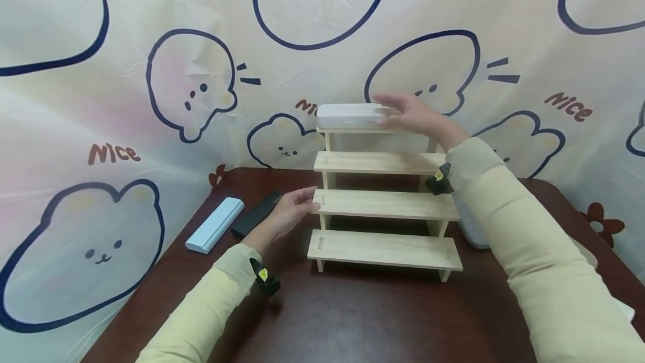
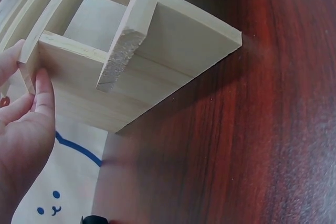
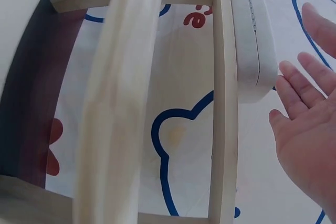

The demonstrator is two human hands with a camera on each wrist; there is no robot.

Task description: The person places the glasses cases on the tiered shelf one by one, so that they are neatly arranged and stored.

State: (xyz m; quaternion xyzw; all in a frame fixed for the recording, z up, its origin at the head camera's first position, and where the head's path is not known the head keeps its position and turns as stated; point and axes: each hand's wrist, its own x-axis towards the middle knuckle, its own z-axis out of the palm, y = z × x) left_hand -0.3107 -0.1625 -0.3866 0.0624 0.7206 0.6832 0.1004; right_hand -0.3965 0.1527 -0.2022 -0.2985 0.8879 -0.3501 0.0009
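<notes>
In the head view, the white case (image 1: 353, 116) lies atop the pale wooden rack (image 1: 385, 204); I'd judge it light, stiff, smooth, maybe slippery, best held across its rounded body. In the left wrist view, the left hand (image 2: 26, 135) pinches a shelf board (image 2: 52, 14), rough-sawn ends nearby, glossy counter (image 2: 220, 145) below. In the right wrist view, the right hand (image 3: 310, 135), fingers outstretched and grasping nothing, is just beside the case's end; contact I can't tell.

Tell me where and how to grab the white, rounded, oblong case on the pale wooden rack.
Likely best: take the white oblong case by its right end, coming from the right and pinching front to back; it lies lengthwise left to right, and the right hand is beside that end.
</notes>
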